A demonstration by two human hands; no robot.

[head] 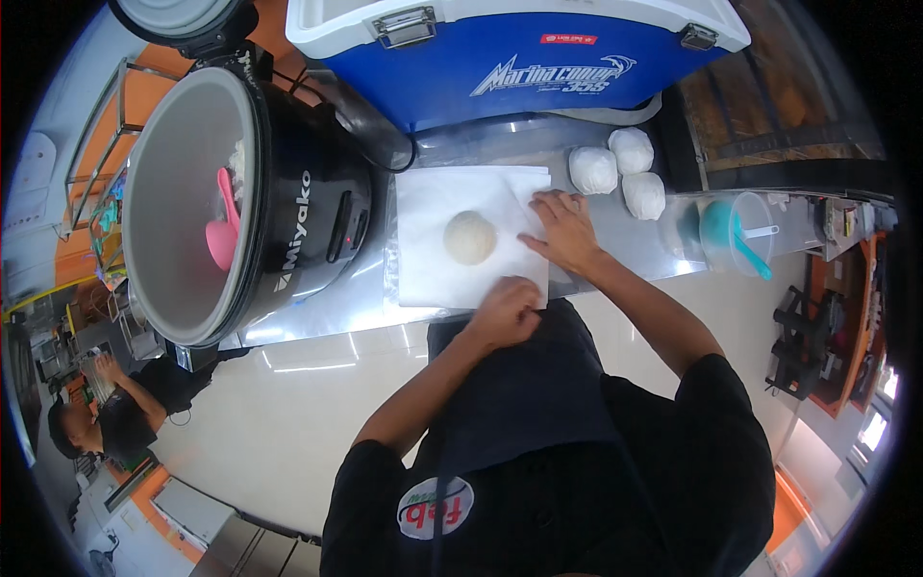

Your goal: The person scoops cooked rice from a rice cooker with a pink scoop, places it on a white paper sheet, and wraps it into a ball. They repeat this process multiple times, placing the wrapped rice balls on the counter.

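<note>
A stack of white wrapping paper (425, 281) lies on the steel counter before me. On its top sheet sits a round, pale mound of what looks like cooked rice (470, 238). My right hand (566, 225) rests at the paper's right edge with thumb and fingers spread, touching the sheet. Over the near edge of the stack is my left hand (508, 311), its fingers curled and slightly blurred; whether it pinches paper is hidden. Three white paper-wrapped bundles (593, 171) sit close together beyond my right hand.
At left stands a large open Miyako rice cooker (310, 180) holding a pink ladle (225, 238) and some rice. A blue-and-white cooler box (519, 72) backs the counter. Right of the bundles, a clear plastic container (753, 238) holds a teal-handled utensil (750, 254). A co-worker (115, 418) is at far left.
</note>
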